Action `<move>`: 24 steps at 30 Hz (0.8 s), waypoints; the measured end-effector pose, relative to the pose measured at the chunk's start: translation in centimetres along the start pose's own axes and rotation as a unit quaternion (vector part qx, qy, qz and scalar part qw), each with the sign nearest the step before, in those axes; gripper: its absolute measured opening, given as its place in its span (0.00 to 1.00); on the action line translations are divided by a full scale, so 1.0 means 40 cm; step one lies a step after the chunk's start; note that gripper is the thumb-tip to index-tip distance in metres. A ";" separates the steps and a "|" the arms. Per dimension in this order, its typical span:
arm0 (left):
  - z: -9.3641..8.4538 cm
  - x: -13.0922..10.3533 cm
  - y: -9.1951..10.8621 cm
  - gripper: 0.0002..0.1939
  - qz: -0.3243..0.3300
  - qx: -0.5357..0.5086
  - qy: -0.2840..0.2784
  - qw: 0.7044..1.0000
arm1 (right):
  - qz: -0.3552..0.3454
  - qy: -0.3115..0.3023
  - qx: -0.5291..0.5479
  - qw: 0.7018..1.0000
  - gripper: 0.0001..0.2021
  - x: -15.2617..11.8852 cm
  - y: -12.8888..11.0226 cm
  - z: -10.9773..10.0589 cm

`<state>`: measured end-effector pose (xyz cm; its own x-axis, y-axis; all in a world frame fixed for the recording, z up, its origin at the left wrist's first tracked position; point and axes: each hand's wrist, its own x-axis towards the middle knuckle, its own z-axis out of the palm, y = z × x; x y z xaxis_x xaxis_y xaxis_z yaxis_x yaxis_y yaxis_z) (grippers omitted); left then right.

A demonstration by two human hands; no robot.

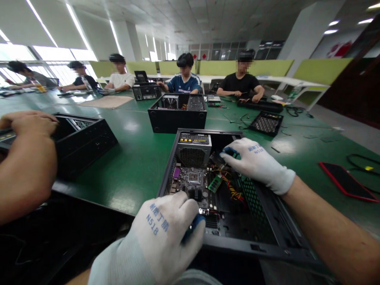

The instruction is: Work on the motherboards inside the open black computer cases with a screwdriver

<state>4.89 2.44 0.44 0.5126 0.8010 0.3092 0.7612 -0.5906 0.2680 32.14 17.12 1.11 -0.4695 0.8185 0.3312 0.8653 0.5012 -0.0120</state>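
Note:
An open black computer case (249, 246) lies in front of me. It holds a power supply (193, 156), a motherboard (190, 170) with a bare-looking socket, a green memory stick (215, 183) and coloured cables (234, 192). Both my hands wear white gloves with blue fingertips. My left hand (160, 229) is curled at the near left side of the case, close to a small shiny metal part (204, 211); what its fingers grip is hidden. Over the right side, my right hand (252, 160) pinches a dark part (219, 159) beside the power supply, too unclear to name.
Another black case (178, 120) stands beyond mine. At left, a person's bare hand (32, 122) rests by a third case (89, 144). A red-edged phone-like slab (347, 180), a dark meshed panel (265, 122) and cables lie right. Several people sit across the green table (133, 154).

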 end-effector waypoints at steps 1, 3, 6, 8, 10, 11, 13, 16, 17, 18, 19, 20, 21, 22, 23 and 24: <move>-0.008 0.004 0.002 0.07 -0.003 0.001 -0.011 1.000 | -0.001 0.005 0.016 1.000 0.21 -0.004 0.003 0.002; -0.023 0.015 0.002 0.03 0.000 0.010 -0.031 0.999 | -0.002 0.011 0.037 0.999 0.20 -0.007 0.005 0.005; -0.033 0.057 -0.011 0.09 0.041 0.051 -0.076 0.995 | 0.002 0.013 0.055 0.998 0.19 -0.007 0.004 0.003; -0.023 0.106 -0.027 0.13 0.054 0.085 -0.122 0.987 | 0.005 0.015 0.064 0.998 0.19 -0.008 0.002 0.000; 0.001 0.170 -0.046 0.15 0.026 0.106 -0.178 0.978 | 0.003 0.020 0.070 0.997 0.19 -0.010 0.001 -0.001; 0.016 0.204 -0.055 0.15 0.008 0.113 -0.209 0.971 | 0.001 0.022 0.071 0.997 0.19 -0.012 0.002 -0.001; 0.047 0.273 -0.072 0.16 -0.019 0.133 -0.275 0.952 | -0.003 0.023 0.071 0.997 0.20 -0.014 0.004 0.001; 0.092 0.362 -0.094 0.23 -0.021 0.171 -0.364 0.915 | -0.003 0.026 0.075 0.997 0.20 -0.016 0.008 0.004; 0.106 0.386 -0.102 0.25 -0.019 0.181 -0.383 0.906 | -0.005 0.027 0.076 0.997 0.20 -0.016 0.010 0.005; 0.121 0.407 -0.109 0.27 -0.019 0.188 -0.394 0.900 | -0.008 0.028 0.078 0.997 0.20 -0.017 0.011 0.006; 0.136 0.424 -0.117 0.28 -0.020 0.191 -0.398 0.897 | -0.009 0.028 0.079 0.996 0.20 -0.017 0.012 0.007; 0.152 0.438 -0.125 0.28 -0.020 0.192 -0.399 0.897 | -0.010 0.027 0.079 0.996 0.20 -0.018 0.012 0.008; 0.167 0.448 -0.132 0.28 -0.020 0.191 -0.397 0.898 | -0.009 0.024 0.079 0.997 0.20 -0.019 0.013 0.009; 0.181 0.454 -0.140 0.29 -0.019 0.190 -0.395 0.899 | -0.008 0.023 0.079 0.997 0.20 -0.020 0.013 0.010; 0.193 0.458 -0.146 0.29 -0.016 0.189 -0.395 0.899 | -0.007 0.023 0.080 0.997 0.21 -0.021 0.013 0.011; 0.204 0.459 -0.152 0.30 -0.015 0.189 -0.395 0.899 | -0.006 0.023 0.082 0.996 0.21 -0.022 0.014 0.011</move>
<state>12.91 21.52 -2.97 0.4991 0.7236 -0.4768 0.7833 -0.6120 -0.1089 32.95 16.80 0.38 -0.4680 0.8003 0.3749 0.8175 0.5532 -0.1604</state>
